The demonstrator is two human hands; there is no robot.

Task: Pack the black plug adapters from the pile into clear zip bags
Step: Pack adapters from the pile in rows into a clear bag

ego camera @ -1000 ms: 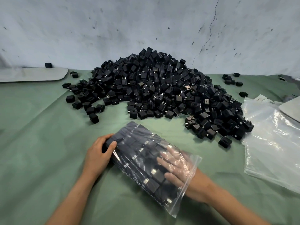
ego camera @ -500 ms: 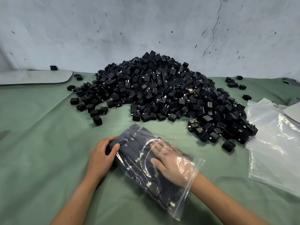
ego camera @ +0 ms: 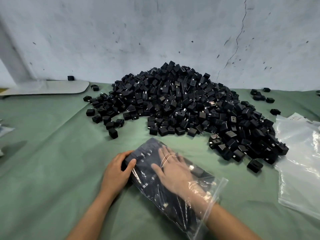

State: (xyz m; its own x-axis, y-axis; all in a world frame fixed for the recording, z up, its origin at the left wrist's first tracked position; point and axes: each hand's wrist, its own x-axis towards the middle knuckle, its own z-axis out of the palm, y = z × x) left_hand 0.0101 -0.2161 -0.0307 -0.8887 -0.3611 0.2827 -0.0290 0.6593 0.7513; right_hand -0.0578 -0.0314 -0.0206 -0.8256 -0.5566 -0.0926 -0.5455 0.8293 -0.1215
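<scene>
A big pile of black plug adapters (ego camera: 181, 104) lies on the green cloth against the wall. In front of it a clear zip bag (ego camera: 218, 191) lies flat, filled with rows of black adapters. My right hand (ego camera: 173, 170) is inside the bag up to the wrist, fingers straight and flat on the adapters. My left hand (ego camera: 117, 170) grips the bag's closed far-left end from outside, thumb on top and fingers curled round the edge.
A stack of empty clear zip bags (ego camera: 301, 163) lies at the right. Loose adapters (ego camera: 110, 125) are scattered left of the pile and a few (ego camera: 259, 97) at the back right. A flat grey board (ego camera: 52, 87) lies at the back left. The green cloth (ego camera: 43, 170) covers the table.
My right hand has slid deeper into the bag, toward its far end. My left hand has kept its grip on the bag's end. The view has shifted slightly.
</scene>
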